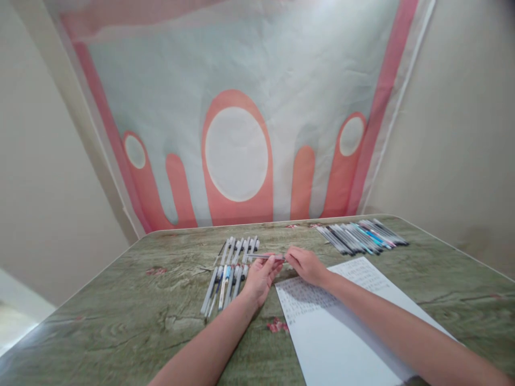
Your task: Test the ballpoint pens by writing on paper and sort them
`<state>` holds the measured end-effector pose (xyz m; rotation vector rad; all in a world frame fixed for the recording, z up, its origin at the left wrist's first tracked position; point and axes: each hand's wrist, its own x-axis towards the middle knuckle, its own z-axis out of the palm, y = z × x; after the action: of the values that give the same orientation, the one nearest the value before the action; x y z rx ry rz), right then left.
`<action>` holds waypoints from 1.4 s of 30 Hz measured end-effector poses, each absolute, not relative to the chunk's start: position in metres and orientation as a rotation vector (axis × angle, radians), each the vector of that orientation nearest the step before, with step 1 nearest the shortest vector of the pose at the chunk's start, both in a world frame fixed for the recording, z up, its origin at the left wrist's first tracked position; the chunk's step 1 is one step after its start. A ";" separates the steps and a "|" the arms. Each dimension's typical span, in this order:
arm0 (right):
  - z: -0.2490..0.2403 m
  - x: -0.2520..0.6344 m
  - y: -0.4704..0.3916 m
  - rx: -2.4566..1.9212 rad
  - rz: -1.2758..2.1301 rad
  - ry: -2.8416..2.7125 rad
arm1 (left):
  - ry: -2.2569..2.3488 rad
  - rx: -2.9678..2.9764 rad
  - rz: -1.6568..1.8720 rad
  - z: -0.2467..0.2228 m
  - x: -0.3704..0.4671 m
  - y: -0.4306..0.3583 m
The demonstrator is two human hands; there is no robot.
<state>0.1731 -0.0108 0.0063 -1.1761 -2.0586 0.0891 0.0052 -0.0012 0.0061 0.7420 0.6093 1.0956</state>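
Observation:
Above the table, my left hand (263, 276) is closed around a slim pen (257, 256) with a greyish barrel and a pinkish part near its right end. The fingers of my right hand (306, 264) are closed at that right end; the tip between them is hidden. Just left of my left hand lie two groups of pens, a far row (238, 250) and a near row (223, 287), mostly grey with some blue ones. Under my right forearm rests a white sheet of paper (333, 343) with handwritten lines on its upper part.
At the back right of the wood-patterned table (120, 321) lies a larger row of pens (358, 237), mostly grey and black with blue and pink ones. Behind the table's far edge hangs a grey and coral printed backdrop (237, 155). Pale walls stand on both sides.

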 end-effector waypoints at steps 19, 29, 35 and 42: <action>0.018 0.174 -0.012 -0.973 0.271 -2.046 | 0.618 0.713 1.018 0.020 0.010 -0.007; 0.027 0.168 -0.019 -0.851 0.313 -2.041 | 0.678 0.990 0.878 0.026 0.017 -0.027; 0.043 0.192 -0.003 -1.065 0.371 -1.551 | 0.579 2.208 0.364 0.040 0.016 -0.074; 0.061 0.242 -0.013 -1.229 0.472 -1.181 | 0.562 2.705 0.043 0.034 0.021 -0.099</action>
<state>0.2416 -0.0131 0.0607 -1.2289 -1.1814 0.4722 0.0207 -0.0989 0.0342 2.7053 0.5619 0.0430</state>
